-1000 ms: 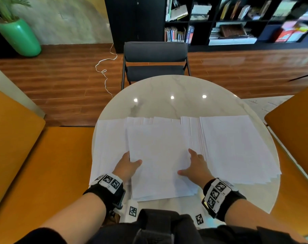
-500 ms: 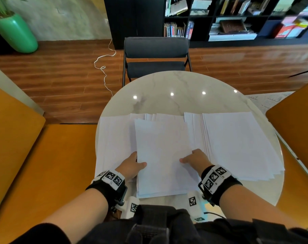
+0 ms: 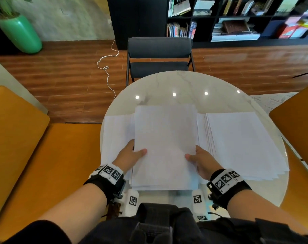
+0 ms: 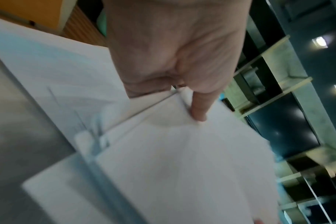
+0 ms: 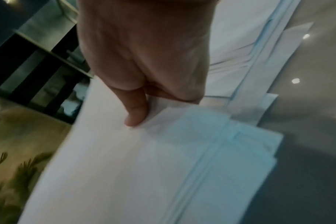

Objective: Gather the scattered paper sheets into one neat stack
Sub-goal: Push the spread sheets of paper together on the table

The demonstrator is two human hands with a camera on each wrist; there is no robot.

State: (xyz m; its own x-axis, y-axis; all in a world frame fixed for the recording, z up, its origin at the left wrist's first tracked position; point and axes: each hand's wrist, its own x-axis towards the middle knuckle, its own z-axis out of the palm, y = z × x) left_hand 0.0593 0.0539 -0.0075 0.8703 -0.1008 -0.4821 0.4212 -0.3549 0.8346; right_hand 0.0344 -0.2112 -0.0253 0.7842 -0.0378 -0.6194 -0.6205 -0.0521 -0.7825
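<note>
Left hand and right hand pinching paper stack by its side edges, thumbs on top, long axis pointing away from the person, over scattered sheets on round counter

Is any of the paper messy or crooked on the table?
Yes. The pile on the right is fanned out, its edges stepped instead of flush. More sheets lie spread at the left. The middle bundle, gripped by the left hand and right hand, looks tidier, though its near edges are uneven.
</note>
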